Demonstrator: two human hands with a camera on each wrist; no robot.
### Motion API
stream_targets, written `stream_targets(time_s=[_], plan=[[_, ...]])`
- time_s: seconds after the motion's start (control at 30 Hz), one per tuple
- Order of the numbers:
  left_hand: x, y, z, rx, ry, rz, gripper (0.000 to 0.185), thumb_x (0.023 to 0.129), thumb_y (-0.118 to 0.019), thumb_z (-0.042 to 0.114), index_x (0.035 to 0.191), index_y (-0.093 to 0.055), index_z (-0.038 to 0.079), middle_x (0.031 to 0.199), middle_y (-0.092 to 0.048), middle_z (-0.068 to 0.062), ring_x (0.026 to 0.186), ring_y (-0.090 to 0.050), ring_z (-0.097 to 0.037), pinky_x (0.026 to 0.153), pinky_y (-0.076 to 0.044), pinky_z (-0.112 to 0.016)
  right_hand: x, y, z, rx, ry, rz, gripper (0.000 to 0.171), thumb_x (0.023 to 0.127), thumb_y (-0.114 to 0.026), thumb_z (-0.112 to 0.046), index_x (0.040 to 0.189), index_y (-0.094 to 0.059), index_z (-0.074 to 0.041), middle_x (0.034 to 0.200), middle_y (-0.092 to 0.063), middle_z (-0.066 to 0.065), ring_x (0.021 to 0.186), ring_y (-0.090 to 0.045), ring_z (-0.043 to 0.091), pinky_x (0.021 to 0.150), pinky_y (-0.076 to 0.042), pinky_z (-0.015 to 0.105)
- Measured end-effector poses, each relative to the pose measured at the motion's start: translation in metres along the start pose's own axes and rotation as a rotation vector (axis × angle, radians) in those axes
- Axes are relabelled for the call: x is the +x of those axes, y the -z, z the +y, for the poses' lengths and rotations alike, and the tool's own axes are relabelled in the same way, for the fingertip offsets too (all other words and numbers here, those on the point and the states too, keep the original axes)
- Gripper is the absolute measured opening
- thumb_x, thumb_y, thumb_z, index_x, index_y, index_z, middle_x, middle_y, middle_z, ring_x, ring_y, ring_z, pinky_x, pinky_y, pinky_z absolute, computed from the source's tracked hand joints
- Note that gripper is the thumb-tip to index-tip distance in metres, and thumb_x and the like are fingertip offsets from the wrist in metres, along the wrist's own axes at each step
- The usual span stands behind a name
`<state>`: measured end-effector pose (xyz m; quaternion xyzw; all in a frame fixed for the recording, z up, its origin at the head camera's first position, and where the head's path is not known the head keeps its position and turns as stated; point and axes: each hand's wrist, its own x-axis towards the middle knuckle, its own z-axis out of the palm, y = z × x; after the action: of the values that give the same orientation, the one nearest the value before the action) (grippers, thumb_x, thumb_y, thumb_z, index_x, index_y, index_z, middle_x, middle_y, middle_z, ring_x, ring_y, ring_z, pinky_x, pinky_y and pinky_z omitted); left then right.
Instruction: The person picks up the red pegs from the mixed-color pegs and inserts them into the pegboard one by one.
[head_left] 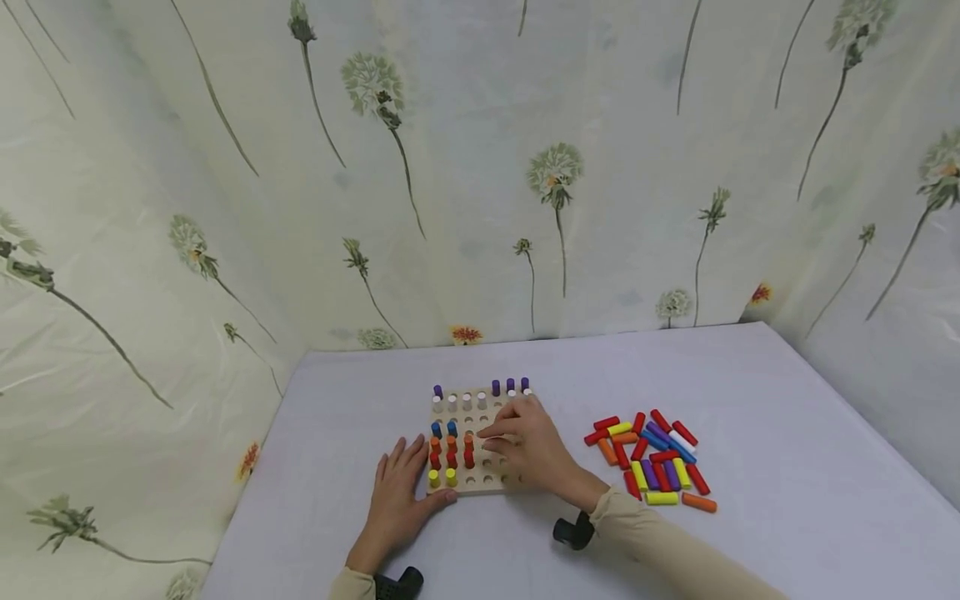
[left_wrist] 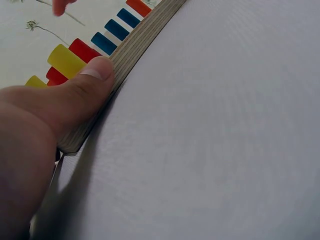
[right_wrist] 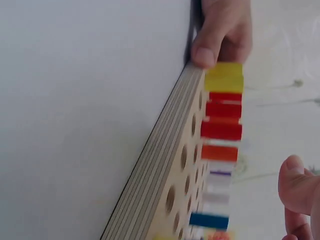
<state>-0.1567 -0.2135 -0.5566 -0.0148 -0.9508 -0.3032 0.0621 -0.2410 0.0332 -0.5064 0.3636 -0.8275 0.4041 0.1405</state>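
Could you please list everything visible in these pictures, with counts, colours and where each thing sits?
Pegboard: one, pale wood with rows of round holes, on the table in front of the person.
Standing pegs: about twenty, purple and white at the far rows, blue, red, orange and yellow at the near left, upright in the pegboard.
Loose pegs: a pile, too overlapped to count exactly; red, yellow, orange, purple, blue and white, lying on the table right of the pegboard.
Table: one, covered in pale grey cloth.
Curtain: pale, printed with dandelions, hung behind and to both sides.
Left hand: flat at the pegboard's near left corner, thumb pressed against its edge.
Right hand: over the pegboard, fingers pointing toward the red pegs; whether it holds anything is hidden.
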Motion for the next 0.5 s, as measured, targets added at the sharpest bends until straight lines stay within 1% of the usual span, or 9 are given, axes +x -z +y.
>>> stream_targets(time_s=[0.1,0.2,0.37,0.5], plan=[[-0.001,0.0,0.002,0.0,0.001,0.0,0.092,0.087,-0.081,0.059,0.155,-0.052,0.003,0.167,-0.045,-0.015,0.161,-0.025,-0.045,0.129,-0.013,-0.071,-0.009,0.016,0.011,-0.027,-0.058,0.029,0.015,0.084,-0.09,-0.01,0.098,-0.087,-0.015,0.095,-0.064,-0.006,0.095,-0.045,0.011,0.073,-0.044,0.024],[-0.001,0.0,0.004,-0.005,-0.004,0.012,0.091,0.087,-0.082,0.057,0.154,-0.053,0.003,0.166,-0.046,-0.016,0.16,-0.026,-0.045,0.129,-0.013,-0.071,-0.016,0.035,0.023,-0.07,-0.125,0.023,0.017,0.086,-0.089,-0.009,0.102,-0.087,-0.015,0.097,-0.066,-0.005,0.096,-0.046,0.011,0.072,-0.046,0.023],[-0.001,0.0,0.004,-0.005,-0.006,0.018,0.091,0.087,-0.082,0.056,0.155,-0.053,0.004,0.166,-0.046,-0.015,0.161,-0.026,-0.045,0.129,-0.013,-0.071,-0.025,0.064,0.05,-0.216,-0.175,-0.014,0.02,0.085,-0.089,-0.012,0.105,-0.086,-0.016,0.1,-0.071,0.0,0.096,-0.052,0.016,0.074,-0.048,0.028],[-0.001,-0.002,0.003,-0.001,0.005,0.012,0.091,0.087,-0.082,0.057,0.155,-0.052,0.004,0.167,-0.045,-0.015,0.161,-0.025,-0.044,0.13,-0.012,-0.07,-0.038,0.08,0.069,-0.317,-0.223,-0.071,0.022,0.086,-0.09,-0.013,0.107,-0.086,-0.016,0.101,-0.073,0.002,0.095,-0.054,0.019,0.074,-0.047,0.031]])
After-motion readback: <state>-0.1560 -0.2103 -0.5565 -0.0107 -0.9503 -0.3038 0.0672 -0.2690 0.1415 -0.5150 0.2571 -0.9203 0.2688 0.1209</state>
